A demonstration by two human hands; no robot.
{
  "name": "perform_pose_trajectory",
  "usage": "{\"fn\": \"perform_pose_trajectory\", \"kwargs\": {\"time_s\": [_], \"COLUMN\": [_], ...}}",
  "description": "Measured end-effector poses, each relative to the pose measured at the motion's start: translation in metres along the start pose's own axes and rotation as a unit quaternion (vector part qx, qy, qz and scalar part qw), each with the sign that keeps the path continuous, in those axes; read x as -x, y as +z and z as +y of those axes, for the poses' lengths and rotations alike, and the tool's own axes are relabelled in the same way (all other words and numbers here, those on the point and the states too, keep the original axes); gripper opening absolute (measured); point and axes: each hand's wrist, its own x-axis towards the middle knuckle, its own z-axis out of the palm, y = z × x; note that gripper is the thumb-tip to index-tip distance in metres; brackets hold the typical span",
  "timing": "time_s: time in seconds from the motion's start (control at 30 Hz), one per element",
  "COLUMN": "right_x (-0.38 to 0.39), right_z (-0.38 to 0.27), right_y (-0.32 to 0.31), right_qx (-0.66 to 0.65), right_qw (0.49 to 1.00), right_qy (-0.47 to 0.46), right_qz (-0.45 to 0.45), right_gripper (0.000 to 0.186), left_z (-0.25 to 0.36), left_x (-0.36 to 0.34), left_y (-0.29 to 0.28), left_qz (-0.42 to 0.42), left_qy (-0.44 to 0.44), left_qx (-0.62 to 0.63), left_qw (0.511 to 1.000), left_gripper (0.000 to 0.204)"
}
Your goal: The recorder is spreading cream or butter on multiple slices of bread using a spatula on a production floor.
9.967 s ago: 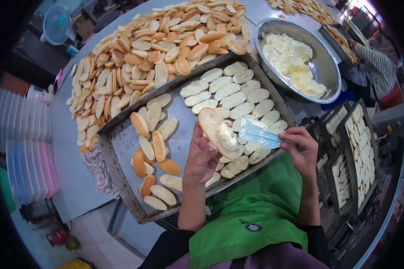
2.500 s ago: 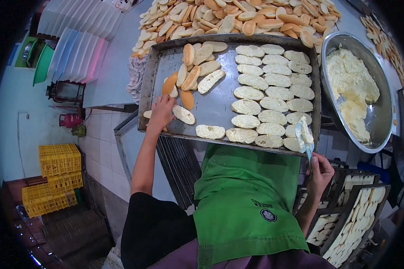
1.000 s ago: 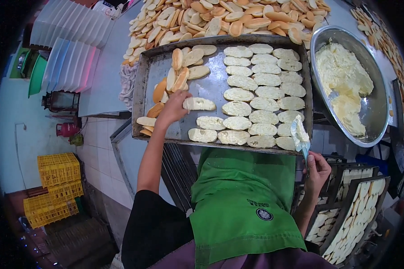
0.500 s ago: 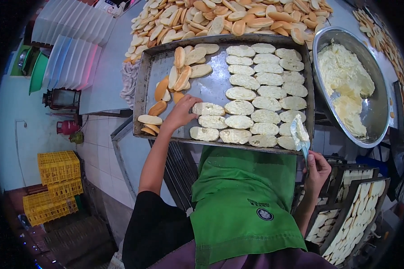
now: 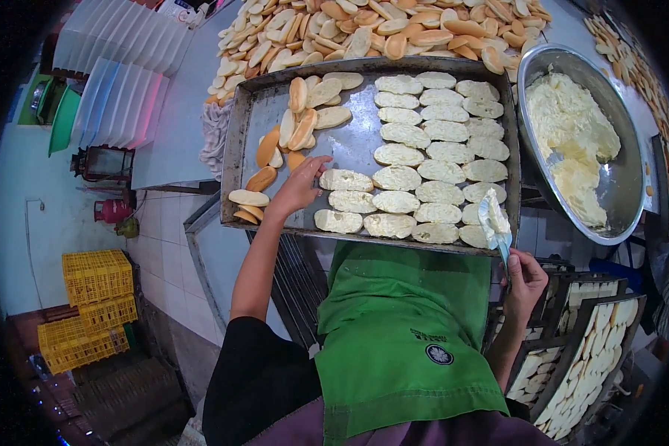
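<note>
A large dark-rimmed metal tray (image 5: pixel 357 152) lies in front of me. On its right side stand rows of oval bread halves (image 5: pixel 440 193) spread with pale cream. My left hand (image 5: pixel 299 187) is at the left end of a cream-spread bread half (image 5: pixel 346 180), thumb and fingers apart, holding nothing. Beside that hand, plain bread halves (image 5: pixel 302 128) lie in a loose heap on the tray's left side. My right hand (image 5: pixel 526 284) grips the handle of a spatula (image 5: pixel 496 221) at the tray's near right corner; a lump of cream covers its blade.
A steel bowl of pale cream (image 5: pixel 572 134) leans beside the tray's right edge. Beyond the tray is a big pile of bread halves (image 5: pixel 364 30). Filled trays (image 5: pixel 591 364) stand at the lower right. Yellow crates (image 5: pixel 97 279) and plastic tubs (image 5: pixel 119 97) are at left.
My left fingers have let go of the bread half's left end and drawn slightly back. The right hand and spatula have barely shifted.
</note>
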Motion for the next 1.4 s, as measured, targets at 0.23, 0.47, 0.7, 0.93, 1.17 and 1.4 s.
{"fn": "perform_pose_trajectory", "kwargs": {"time_s": [0.23, 0.47, 0.7, 0.93, 1.17, 1.4], "right_x": [-0.001, -0.002, -0.002, -0.004, -0.02, -0.085], "right_z": [-0.003, 0.002, 0.001, 0.003, -0.033, -0.135], "right_y": [0.002, -0.001, 0.002, -0.002, -0.044, -0.092], "right_qx": [0.003, 0.003, 0.006, -0.011, 0.153, 0.636], "right_qw": [1.0, 1.0, 1.0, 1.0, 0.981, 0.717], "right_qy": [-0.015, -0.008, -0.018, -0.001, -0.089, -0.244], "right_qz": [0.004, 0.001, -0.001, -0.002, 0.074, 0.15], "right_gripper": [0.014, 0.014, 0.015, 0.015, 0.016, 0.007], "left_z": [0.006, 0.008, 0.002, -0.026, -0.048, -0.072], "left_x": [-0.001, -0.003, 0.0, 0.006, -0.017, 0.009], "left_y": [0.0, 0.001, -0.008, -0.056, -0.01, -0.014], "left_qz": [0.002, 0.003, -0.008, 0.136, 0.183, 0.144], "left_qy": [-0.004, 0.003, -0.035, -0.174, -0.203, -0.143], "left_qx": [-0.006, -0.006, 0.075, -0.009, -0.151, -0.14], "left_qw": [1.0, 1.0, 0.997, 0.975, 0.95, 0.969], "left_gripper": [0.067, 0.066, 0.066, 0.02, 0.045, 0.049]}}
